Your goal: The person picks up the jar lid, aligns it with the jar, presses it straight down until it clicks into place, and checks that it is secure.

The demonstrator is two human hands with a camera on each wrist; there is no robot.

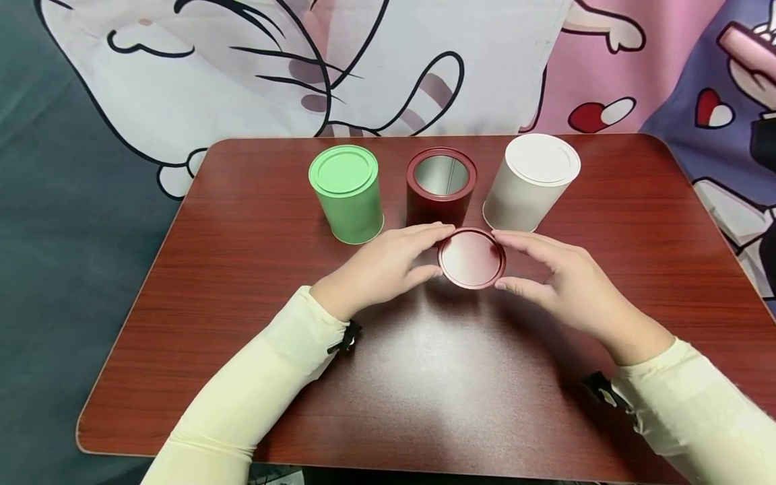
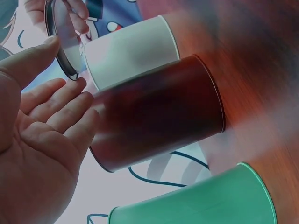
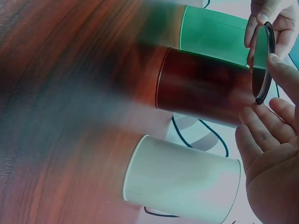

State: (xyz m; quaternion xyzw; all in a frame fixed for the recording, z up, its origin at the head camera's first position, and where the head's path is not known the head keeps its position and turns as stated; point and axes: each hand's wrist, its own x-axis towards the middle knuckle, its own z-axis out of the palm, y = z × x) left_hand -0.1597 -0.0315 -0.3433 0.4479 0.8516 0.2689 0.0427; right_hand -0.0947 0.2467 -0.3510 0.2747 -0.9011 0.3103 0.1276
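Observation:
Between both hands is a round dark red lid (image 1: 471,259), raised above the table just in front of an open dark red can (image 1: 439,202). My left hand (image 1: 388,268) holds the lid's left edge by thumb and fingertips. On its right edge, the thumb and fingertips of my right hand (image 1: 560,283) hold it too. Both wrist views show the lid (image 2: 65,39) almost edge-on, with the thumb on one side and fingers on the other. The can's opening faces up, showing a shiny metal inside.
A green can (image 1: 351,209) with its lid on stands left of the red one. To the right is a white lidded can (image 1: 527,195). All stand near the back of the brown wooden table (image 1: 212,323), before a printed cloth (image 1: 394,67).

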